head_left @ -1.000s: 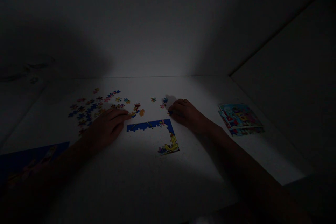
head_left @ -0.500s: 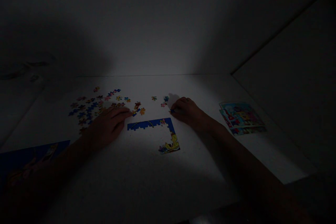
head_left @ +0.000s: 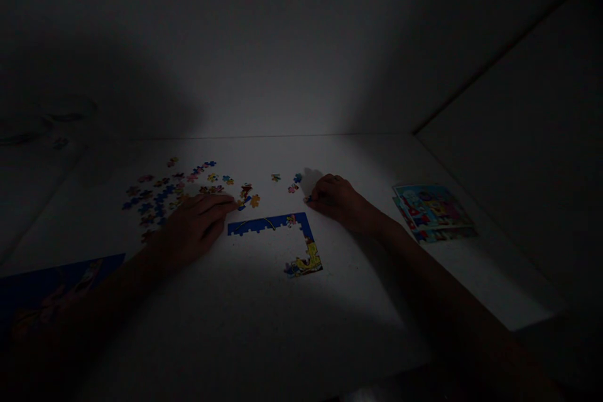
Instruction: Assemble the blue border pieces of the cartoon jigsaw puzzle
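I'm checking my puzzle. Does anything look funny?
Yes. A small loose puzzle piece sits at the inside corner of the blue puzzle edge. Its pinkish colours don't match the blue strip, so it looks out of place.

**Both hands down, palms lowered, far apart at mid-scene; both forearms reach in from the near corners.**

Left hand [head_left: 193,229] lies low and flattened, angled toward the far right, with its fingers [head_left: 217,204] extended together and nearly straight. Left forearm [head_left: 106,301] runs from the near left up to the wrist, largely in shadow. Right hand [head_left: 336,200] sits arched, knuckles uppermost, with its fingertips [head_left: 311,198] curled down and pointing left; whether they pinch anything cannot be confirmed at this light. Right forearm [head_left: 438,282] runs from the near right up to the far left, its wrist slightly raised. The two hands do not touch.
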A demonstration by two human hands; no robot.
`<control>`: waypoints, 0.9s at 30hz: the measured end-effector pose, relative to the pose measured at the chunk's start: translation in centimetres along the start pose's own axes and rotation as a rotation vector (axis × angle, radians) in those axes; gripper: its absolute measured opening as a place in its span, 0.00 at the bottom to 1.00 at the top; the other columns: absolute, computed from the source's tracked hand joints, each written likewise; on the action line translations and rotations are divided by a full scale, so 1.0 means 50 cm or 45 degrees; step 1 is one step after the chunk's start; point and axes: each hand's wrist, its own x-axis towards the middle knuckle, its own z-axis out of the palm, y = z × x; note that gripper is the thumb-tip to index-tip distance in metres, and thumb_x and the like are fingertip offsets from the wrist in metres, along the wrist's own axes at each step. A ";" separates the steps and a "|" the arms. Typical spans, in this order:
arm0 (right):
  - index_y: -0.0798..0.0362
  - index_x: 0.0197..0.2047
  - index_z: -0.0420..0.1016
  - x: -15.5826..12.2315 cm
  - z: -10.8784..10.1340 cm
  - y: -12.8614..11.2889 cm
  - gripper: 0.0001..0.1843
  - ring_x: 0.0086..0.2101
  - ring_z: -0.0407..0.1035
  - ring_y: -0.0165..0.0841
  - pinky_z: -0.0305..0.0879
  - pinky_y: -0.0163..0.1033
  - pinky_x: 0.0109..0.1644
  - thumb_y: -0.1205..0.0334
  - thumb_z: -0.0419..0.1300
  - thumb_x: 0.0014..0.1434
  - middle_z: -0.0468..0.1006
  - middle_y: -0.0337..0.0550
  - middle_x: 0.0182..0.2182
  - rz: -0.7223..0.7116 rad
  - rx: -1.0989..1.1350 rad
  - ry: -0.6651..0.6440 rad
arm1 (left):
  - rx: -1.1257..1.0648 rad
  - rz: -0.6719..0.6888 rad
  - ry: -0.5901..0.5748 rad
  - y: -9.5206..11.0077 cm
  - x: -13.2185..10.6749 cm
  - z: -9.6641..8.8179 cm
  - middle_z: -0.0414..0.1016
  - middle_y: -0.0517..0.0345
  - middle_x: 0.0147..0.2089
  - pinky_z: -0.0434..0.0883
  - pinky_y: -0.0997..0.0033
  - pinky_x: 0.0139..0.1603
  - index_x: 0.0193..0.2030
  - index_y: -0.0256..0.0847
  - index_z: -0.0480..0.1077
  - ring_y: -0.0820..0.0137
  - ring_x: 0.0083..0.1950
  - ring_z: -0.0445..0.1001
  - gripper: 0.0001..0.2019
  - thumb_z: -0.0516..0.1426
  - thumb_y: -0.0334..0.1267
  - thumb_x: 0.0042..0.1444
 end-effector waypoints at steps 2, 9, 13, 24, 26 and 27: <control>0.50 0.37 0.76 0.001 0.002 0.007 0.07 0.42 0.70 0.40 0.61 0.46 0.47 0.57 0.61 0.65 0.78 0.45 0.37 -0.037 0.002 0.022 | 0.007 -0.023 0.007 0.001 0.003 0.007 0.74 0.46 0.63 0.69 0.53 0.65 0.64 0.40 0.71 0.57 0.63 0.71 0.22 0.43 0.41 0.73; 0.51 0.39 0.77 0.004 0.002 0.011 0.08 0.42 0.71 0.39 0.63 0.47 0.50 0.58 0.59 0.66 0.80 0.45 0.37 -0.096 0.046 0.079 | 0.076 -0.094 -0.060 0.004 0.010 0.018 0.70 0.46 0.66 0.68 0.44 0.61 0.66 0.47 0.69 0.52 0.64 0.69 0.25 0.40 0.48 0.74; 0.51 0.41 0.78 0.003 0.003 0.012 0.09 0.45 0.72 0.41 0.63 0.49 0.52 0.57 0.59 0.65 0.81 0.47 0.39 -0.100 0.038 0.098 | 0.040 -0.072 -0.048 0.003 0.011 0.016 0.71 0.46 0.66 0.68 0.45 0.62 0.65 0.44 0.70 0.52 0.64 0.69 0.26 0.39 0.48 0.75; 0.49 0.45 0.81 0.000 -0.002 0.020 0.10 0.49 0.71 0.43 0.63 0.53 0.56 0.60 0.60 0.64 0.80 0.47 0.44 -0.108 0.018 0.081 | 0.020 -0.077 -0.026 -0.014 0.018 0.023 0.73 0.47 0.64 0.69 0.47 0.62 0.63 0.46 0.73 0.53 0.63 0.71 0.27 0.40 0.52 0.74; 0.49 0.46 0.82 0.001 -0.005 0.020 0.10 0.49 0.71 0.42 0.63 0.53 0.57 0.60 0.60 0.65 0.80 0.47 0.45 -0.105 0.028 0.059 | 0.003 -0.070 -0.026 -0.017 0.020 0.022 0.73 0.48 0.63 0.69 0.49 0.62 0.61 0.46 0.74 0.54 0.62 0.71 0.26 0.40 0.51 0.74; 0.49 0.47 0.82 0.000 -0.007 0.019 0.11 0.50 0.71 0.42 0.63 0.53 0.57 0.60 0.59 0.65 0.79 0.48 0.45 -0.105 0.037 0.043 | -0.001 -0.067 -0.026 -0.017 0.021 0.021 0.74 0.48 0.63 0.69 0.49 0.62 0.61 0.46 0.75 0.55 0.62 0.72 0.26 0.41 0.51 0.74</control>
